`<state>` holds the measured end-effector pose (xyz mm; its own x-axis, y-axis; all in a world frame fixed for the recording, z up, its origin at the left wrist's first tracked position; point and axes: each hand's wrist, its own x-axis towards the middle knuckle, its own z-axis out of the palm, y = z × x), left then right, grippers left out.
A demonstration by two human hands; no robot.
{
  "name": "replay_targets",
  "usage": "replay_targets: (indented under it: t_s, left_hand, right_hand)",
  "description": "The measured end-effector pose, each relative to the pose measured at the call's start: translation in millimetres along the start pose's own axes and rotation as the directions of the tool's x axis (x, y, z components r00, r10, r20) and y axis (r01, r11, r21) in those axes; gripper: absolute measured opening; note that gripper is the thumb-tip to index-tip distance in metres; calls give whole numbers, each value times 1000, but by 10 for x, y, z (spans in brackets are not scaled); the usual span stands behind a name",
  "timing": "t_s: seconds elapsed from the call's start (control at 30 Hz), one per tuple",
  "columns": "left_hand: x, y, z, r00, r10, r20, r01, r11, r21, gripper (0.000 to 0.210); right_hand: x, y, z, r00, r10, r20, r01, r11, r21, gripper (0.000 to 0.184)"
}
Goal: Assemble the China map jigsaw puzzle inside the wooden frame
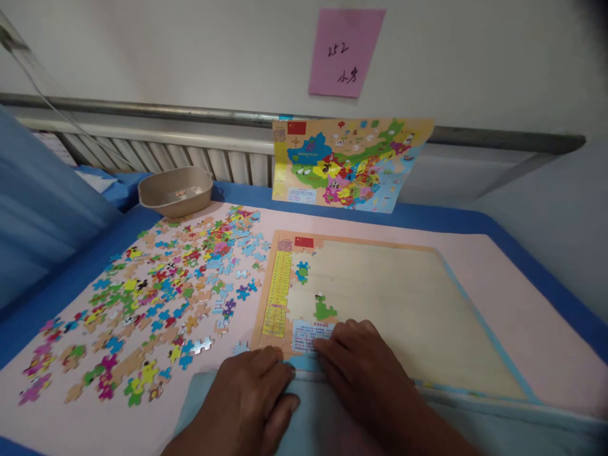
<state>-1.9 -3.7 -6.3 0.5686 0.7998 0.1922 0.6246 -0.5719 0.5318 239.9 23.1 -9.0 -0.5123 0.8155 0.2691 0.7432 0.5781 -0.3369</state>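
Note:
A jigsaw puzzle board (pixel 394 285) lies in front of me, with a tan and yellow border down its left side and a light blue strip along the right. My left hand (pixel 249 396) has its fingers curled over the board's near left corner, the thumb below the edge. My right hand (pixel 365 367) is bent over the near edge, fingertips against the printed text panel (pixel 304 334); its thumb lies along the edge. Inside the frame sit a small blue and green cluster (pixel 302 272) and a green piece group (pixel 325 309). What lies under my fingers is hidden.
Many loose puzzle pieces (pixel 161 297) spread over the pink sheet to the left. Behind them stands a beige basin (pixel 177 192) with a few pieces in it. A printed map sheet (pixel 351 164) leans against the metal rail (pixel 190 114). A blue curtain (pixel 42 202) hangs at left.

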Motion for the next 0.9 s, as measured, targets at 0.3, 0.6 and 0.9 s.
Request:
replay_targets:
  t_s: [0.3,0.6,0.9]
  left_hand:
    - [26,-2,-28,1000,-3,10,3,1000,-14,13]
    - [18,3,-17,1000,-7,-6,7,1000,-10,13]
    - [15,16,-25,1000,-7,-2,7,1000,-10,14]
  right_hand:
    - [5,6,25,997,-71,-3,71,996,-58,15]
    - [12,-4,3,995,-73,68,81,989,-120,15]
    - [25,-4,22,992,-127,16,128,986,-106,15]
